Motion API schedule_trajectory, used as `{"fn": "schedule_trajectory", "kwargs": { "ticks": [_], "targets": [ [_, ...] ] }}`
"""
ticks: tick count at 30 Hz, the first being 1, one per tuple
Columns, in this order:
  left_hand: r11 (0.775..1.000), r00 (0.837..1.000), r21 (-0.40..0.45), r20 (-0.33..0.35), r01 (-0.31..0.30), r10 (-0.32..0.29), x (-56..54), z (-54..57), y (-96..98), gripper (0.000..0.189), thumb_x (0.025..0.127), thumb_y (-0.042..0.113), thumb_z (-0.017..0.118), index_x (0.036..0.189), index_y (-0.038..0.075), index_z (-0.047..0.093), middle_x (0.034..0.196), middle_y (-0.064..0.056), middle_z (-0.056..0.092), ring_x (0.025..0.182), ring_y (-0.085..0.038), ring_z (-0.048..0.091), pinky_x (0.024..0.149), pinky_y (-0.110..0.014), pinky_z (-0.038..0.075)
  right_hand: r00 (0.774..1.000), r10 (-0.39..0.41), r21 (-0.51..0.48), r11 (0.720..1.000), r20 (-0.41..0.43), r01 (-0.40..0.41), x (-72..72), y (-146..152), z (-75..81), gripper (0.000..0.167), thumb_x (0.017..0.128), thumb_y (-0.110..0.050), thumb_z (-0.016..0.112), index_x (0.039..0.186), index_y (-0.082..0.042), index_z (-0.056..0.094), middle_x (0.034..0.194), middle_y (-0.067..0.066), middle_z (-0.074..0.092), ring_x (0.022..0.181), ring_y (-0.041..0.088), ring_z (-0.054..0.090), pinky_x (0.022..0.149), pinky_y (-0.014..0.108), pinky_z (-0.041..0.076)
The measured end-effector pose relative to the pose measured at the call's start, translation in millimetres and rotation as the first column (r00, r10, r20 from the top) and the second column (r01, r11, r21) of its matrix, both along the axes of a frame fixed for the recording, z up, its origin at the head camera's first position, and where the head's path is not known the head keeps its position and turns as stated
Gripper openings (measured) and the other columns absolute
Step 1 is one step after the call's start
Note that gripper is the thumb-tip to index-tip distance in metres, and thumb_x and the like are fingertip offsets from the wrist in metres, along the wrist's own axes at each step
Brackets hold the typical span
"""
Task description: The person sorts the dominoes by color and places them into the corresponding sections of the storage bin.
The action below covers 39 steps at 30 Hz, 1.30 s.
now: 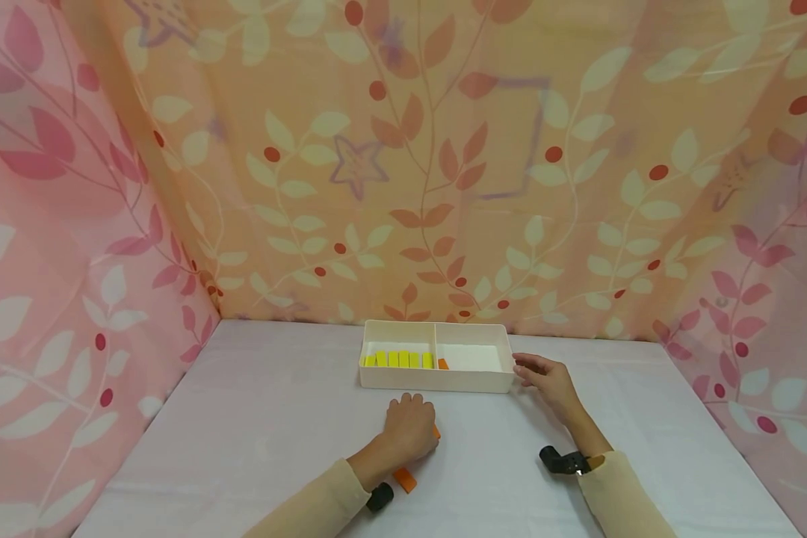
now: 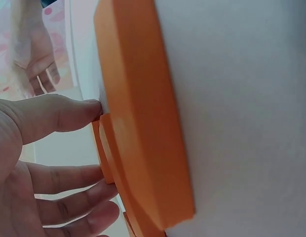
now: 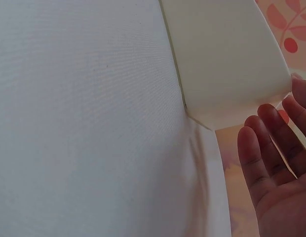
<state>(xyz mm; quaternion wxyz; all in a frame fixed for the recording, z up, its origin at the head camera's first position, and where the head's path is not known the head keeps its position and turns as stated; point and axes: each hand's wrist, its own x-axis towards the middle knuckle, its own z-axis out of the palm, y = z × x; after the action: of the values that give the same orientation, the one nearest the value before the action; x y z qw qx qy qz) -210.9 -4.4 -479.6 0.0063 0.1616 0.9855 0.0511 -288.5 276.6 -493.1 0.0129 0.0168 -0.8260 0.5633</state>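
My left hand (image 1: 410, 430) is low over the table in front of a white two-part box (image 1: 403, 379). In the left wrist view its thumb and fingers pinch a small orange block (image 2: 107, 148), behind a larger-looking orange block (image 2: 143, 113) close to the camera. Another orange block (image 1: 406, 480) shows beside the left wrist in the head view. My right hand (image 1: 550, 382) is at the box's right end, fingers loosely bent, fingertips right at the rim. Several yellow blocks (image 1: 403, 359) stand in a row in the left compartment; one orange block (image 1: 443, 364) is in the right compartment, against the divider.
A white cloth (image 1: 276, 418) covers the table. Flowered curtains hang behind it, an orange-toned one (image 1: 296, 224) at the back and pink ones (image 1: 74, 299) at the sides. A black wrist camera (image 1: 560, 461) is strapped on the right wrist, another (image 1: 379, 497) on the left.
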Motion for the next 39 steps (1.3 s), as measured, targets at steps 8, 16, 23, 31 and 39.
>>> {"fn": "schedule_trajectory", "kwargs": {
  "ticks": [8,16,23,31,39],
  "targets": [
    [1.0,1.0,0.003,0.026,0.006,-0.006,-1.0,0.7,-3.2,0.026,0.077,0.031,0.078,0.074,0.012,0.061,0.073,0.001,0.048,0.072,-0.018,0.042,0.065,-0.03,0.035,0.999,-0.007,-0.027,1.0,0.036,0.008,0.4,-2,-0.2,0.046,0.095,-0.02,0.063,0.134,0.003,0.055,0.136,0.026,0.055,0.084,0.0,0.062,0.075,0.02,0.055],
    [1.0,0.997,0.022,0.08,0.017,-0.018,-4.5,1.3,-6.2,0.024,0.075,0.029,0.08,0.083,0.012,0.064,0.075,0.002,0.047,0.075,-0.017,0.042,0.068,-0.03,0.038,0.999,-0.006,-0.024,1.0,0.048,0.007,-0.8,-1,-2.9,0.045,0.096,-0.022,0.062,0.135,0.001,0.055,0.136,0.025,0.055,0.085,0.0,0.063,0.074,0.021,0.055],
    [0.998,0.996,0.053,0.088,0.027,-0.032,-5.8,-1.2,-7.0,0.028,0.076,0.033,0.079,0.088,0.011,0.066,0.076,0.001,0.048,0.076,-0.017,0.042,0.068,-0.03,0.038,0.998,-0.002,-0.017,1.0,0.06,0.003,-0.8,-1,-2.6,0.046,0.096,-0.022,0.061,0.136,0.0,0.053,0.137,0.024,0.055,0.086,-0.002,0.062,0.075,0.02,0.055],
    [0.995,0.994,0.099,0.104,0.03,-0.04,-5.9,1.3,-10.3,0.031,0.077,0.034,0.079,0.095,0.01,0.069,0.08,0.001,0.05,0.079,-0.016,0.042,0.069,-0.029,0.04,0.998,-0.011,-0.018,1.0,0.068,0.012,0.3,-3,1.2,0.046,0.097,-0.021,0.061,0.137,0.0,0.053,0.136,0.026,0.054,0.085,-0.002,0.062,0.075,0.021,0.055],
    [0.984,0.993,0.172,0.097,0.046,-0.063,-5.7,1.6,-14.6,0.043,0.077,0.037,0.08,0.109,0.011,0.07,0.091,0.002,0.057,0.083,-0.014,0.044,0.074,-0.028,0.043,0.998,-0.02,-0.015,1.0,0.065,0.021,0.7,-3,-0.5,0.048,0.096,-0.023,0.062,0.136,0.001,0.053,0.134,0.026,0.056,0.084,-0.001,0.062,0.074,0.021,0.055]
  ]
}}
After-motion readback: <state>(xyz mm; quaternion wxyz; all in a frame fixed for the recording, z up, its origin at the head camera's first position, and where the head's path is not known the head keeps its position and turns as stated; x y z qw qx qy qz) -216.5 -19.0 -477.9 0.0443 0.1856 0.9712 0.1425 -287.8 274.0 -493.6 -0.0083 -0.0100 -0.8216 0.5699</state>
